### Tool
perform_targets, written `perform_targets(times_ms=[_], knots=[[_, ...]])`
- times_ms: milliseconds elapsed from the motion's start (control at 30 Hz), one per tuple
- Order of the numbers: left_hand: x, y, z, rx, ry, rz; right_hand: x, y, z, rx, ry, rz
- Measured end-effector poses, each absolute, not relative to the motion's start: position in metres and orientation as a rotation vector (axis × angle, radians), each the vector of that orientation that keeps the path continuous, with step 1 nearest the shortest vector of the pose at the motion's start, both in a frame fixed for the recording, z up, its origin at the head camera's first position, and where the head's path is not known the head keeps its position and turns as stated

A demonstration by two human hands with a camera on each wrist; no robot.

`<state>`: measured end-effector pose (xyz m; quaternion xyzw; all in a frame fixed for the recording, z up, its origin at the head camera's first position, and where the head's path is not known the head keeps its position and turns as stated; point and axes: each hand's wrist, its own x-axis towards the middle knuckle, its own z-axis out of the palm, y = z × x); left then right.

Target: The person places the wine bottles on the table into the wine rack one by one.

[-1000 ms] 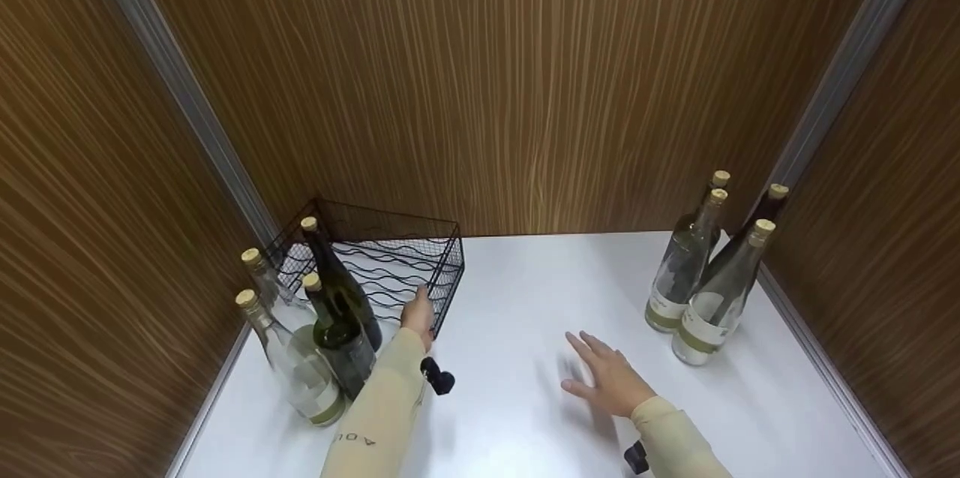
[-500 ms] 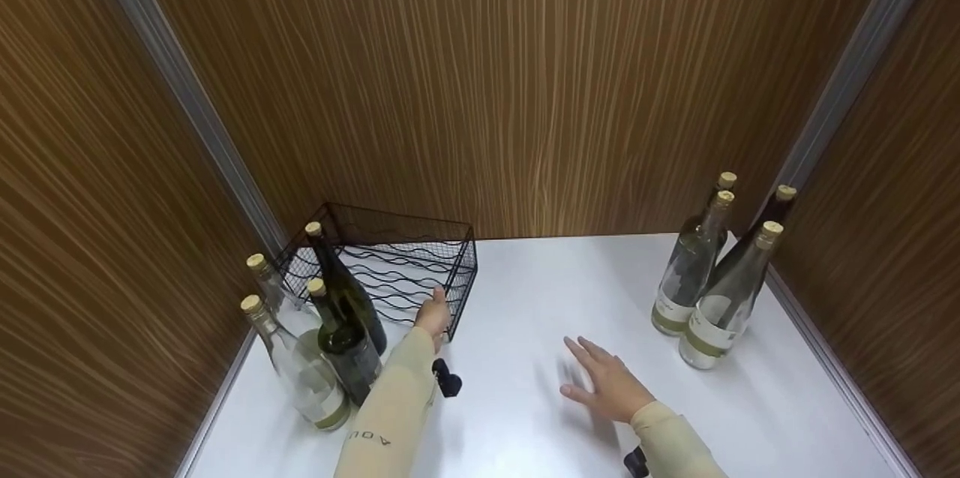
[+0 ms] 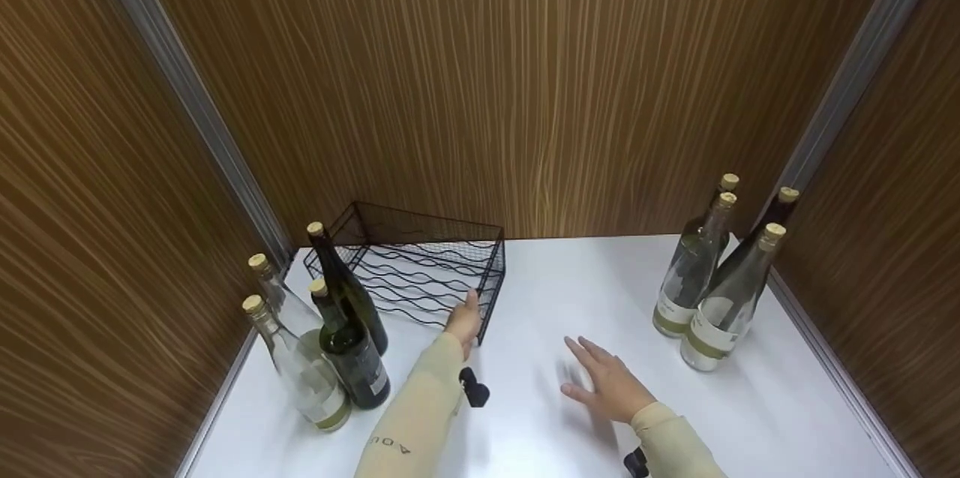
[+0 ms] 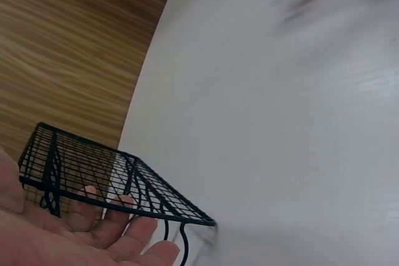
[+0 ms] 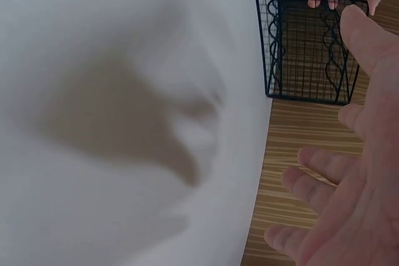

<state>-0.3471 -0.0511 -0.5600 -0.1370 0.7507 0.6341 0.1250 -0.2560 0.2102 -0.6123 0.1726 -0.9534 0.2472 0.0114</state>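
Note:
A black wire wine rack (image 3: 420, 275) with wavy bars and mesh sides lies at the back left of the white table. My left hand (image 3: 463, 320) grips its right side. In the left wrist view, the fingers (image 4: 134, 238) curl in behind the mesh side, with the palm on the outer side. Over the middle right of the table, my right hand (image 3: 611, 384) is spread with nothing in it. The right wrist view shows its straight, parted fingers (image 5: 327, 163), with the rack farther off.
Several corked bottles stand at the left, among them a dark green bottle (image 3: 358, 350) and a clear bottle (image 3: 307, 380). Another group includes a clear bottle (image 3: 720, 320) at the right. A wood-grain wall (image 3: 525, 88) rises behind the table (image 3: 555, 290).
My left hand has drawn the wine rack to the right, away from the left wall. My right hand stays about where it was.

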Motion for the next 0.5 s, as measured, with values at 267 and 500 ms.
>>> perform_targets(times_ms=[267, 500], knots=[[-0.331, -0.007, -0.559, -0.34, 2.116, 1.827, -0.258, 0.211, -0.609, 0.524, -2.952, 0.766], [-0.312, 0.033, -0.562, -0.284, 2.098, 1.852, -0.262, 0.213, -0.608, 0.491, -2.875, 0.796]])
